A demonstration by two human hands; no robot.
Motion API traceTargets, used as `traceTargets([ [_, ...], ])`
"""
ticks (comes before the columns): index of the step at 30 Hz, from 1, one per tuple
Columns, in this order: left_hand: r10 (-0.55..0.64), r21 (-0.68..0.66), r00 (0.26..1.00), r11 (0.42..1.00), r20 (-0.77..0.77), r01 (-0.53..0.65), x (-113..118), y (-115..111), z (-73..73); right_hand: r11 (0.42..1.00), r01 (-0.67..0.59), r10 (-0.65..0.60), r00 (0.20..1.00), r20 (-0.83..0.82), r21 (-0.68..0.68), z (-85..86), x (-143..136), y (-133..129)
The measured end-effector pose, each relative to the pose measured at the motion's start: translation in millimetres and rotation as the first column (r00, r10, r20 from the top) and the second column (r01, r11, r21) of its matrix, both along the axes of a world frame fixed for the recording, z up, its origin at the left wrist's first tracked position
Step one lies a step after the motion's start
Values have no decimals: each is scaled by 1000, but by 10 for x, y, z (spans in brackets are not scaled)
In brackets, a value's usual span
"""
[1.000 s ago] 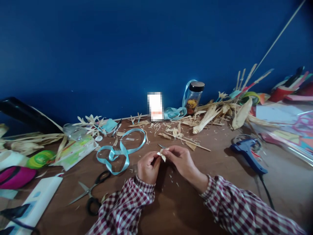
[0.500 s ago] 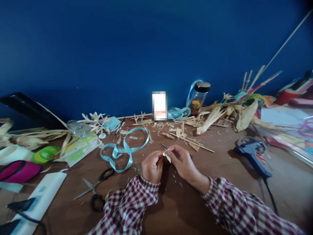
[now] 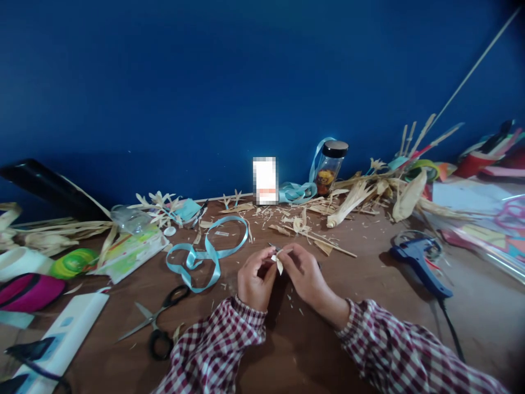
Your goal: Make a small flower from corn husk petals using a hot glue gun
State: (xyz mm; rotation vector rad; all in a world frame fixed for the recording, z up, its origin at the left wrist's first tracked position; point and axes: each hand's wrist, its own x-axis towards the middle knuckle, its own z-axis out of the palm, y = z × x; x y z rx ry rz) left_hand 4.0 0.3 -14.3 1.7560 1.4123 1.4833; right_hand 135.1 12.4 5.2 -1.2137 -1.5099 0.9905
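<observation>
husk piece (image 3: 279, 267), between left hand (image 3: 257, 278) and right hand (image 3: 305, 276), white panel (image 3: 266, 178) pixelated

Near centre, turned since the earlier views to point more steeply downward: pale husk piece (image 3: 279, 266) between left hand (image 3: 255, 278) and right hand (image 3: 307, 276). Also opened slightly wider, between left thumb and forefinger.

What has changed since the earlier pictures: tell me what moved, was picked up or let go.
Nothing clearly changed beyond a slight shift of the whole view. The left hand and right hand still hold the pale husk piece between their fingertips. The open scissors, blue glue gun and black-lidded jar stay put.
</observation>
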Motion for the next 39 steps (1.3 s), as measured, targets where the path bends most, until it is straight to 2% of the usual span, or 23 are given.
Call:
traceTargets([
  [2, -30, -103, 993, 994, 115, 42, 24, -29, 21, 997, 39, -45, 995, 91, 64, 17, 32, 5],
  [4, -94, -174, 965, 975, 244, 139, 36, -61, 72, 988, 62, -86, 983, 163, 142, 29, 62, 19],
  [7, -162, -218, 892, 937, 422, 273, 34, -97, 168, 971, 74, -124, 969, 213, 227, 28, 80, 41],
  [9, -170, -249, 860, 914, 481, 319, 29, -102, 207, 964, 55, -118, 965, 234, 262, 16, 76, 49],
  [12, -127, -296, 864, 907, 488, 300, 21, -83, 194, 961, 3, -76, 965, 253, 277, -2, 64, 50],
  [18, -31, -386, 862, 885, 506, 259, -22, -28, 78, 965, -37, -29, 969, 245, 260, 11, 65, 24],
  [22, -18, -433, 872, 863, 489, 261, -58, 4, 74, 965, -44, -23, 968, 250, 258, 33, 70, 9],
  [26, -2, -466, 845, 833, 535, 298, -85, 39, 44, 965, -49, -22, 964, 266, 257, 35, 67, 4],
  [32, -19, -466, 842, 826, 538, 317, -116, 65, -14, 965, -54, -17, 964, 265, 257, 12, 67, 1],
  [39, -10, -483, 819, 803, 574, 349, -108, 55, 45, 969, -47, -13, 971, 241, 241, -4, 57, -7],
])
